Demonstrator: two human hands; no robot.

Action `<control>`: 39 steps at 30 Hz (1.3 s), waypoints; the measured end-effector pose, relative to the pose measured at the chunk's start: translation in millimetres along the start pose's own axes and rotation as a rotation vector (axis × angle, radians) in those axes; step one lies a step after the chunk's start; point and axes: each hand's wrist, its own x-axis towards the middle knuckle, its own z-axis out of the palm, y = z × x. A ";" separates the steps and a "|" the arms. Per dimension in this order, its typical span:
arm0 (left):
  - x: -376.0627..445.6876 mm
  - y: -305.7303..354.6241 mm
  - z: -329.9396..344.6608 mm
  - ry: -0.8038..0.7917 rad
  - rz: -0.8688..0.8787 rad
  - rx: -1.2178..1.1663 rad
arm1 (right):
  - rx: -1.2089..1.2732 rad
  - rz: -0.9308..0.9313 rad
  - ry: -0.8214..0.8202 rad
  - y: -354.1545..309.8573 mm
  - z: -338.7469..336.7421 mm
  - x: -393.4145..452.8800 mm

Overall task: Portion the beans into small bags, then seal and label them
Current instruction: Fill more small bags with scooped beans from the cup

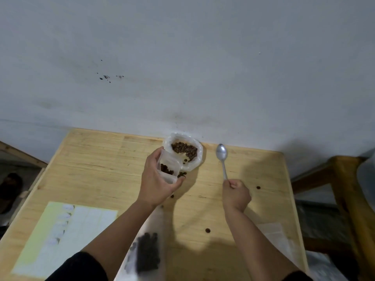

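Thin clear plastic bag [169, 169] in left hand [156, 183], fingers curled round it, mouth up, just beside sack [183, 152] of beans [184, 150]. Film soft, slippery, light; likely best pinched at rim, base supported. Right hand [236, 192] fisted on spoon [222, 157] handle, bowl empty. Stray beans on table [101, 159].

My left hand [157, 179] curls around a small bag [168, 167]; my right hand [236, 192] is fisted on a spoon [222, 157], both forearms extended.
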 end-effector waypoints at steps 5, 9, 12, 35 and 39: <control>-6.6 7.2 7.4 0.007 -0.021 0.002 | -0.072 -0.010 -0.035 -0.3 1.7 3.7; -13.9 12.4 12.2 0.019 -0.013 0.014 | -0.088 -0.021 -0.052 -0.7 -2.8 4.3; -19.7 20.2 12.2 0.019 0.004 -0.008 | 0.098 0.017 -0.129 -9.5 -11.9 -0.8; -48.7 59.7 -114.6 0.047 0.164 -0.297 | 0.133 -0.519 -0.639 -139.3 -53.9 -170.6; -59.9 50.9 -131.8 0.114 0.033 -0.541 | 0.395 -0.520 -0.601 -118.3 -53.6 -205.4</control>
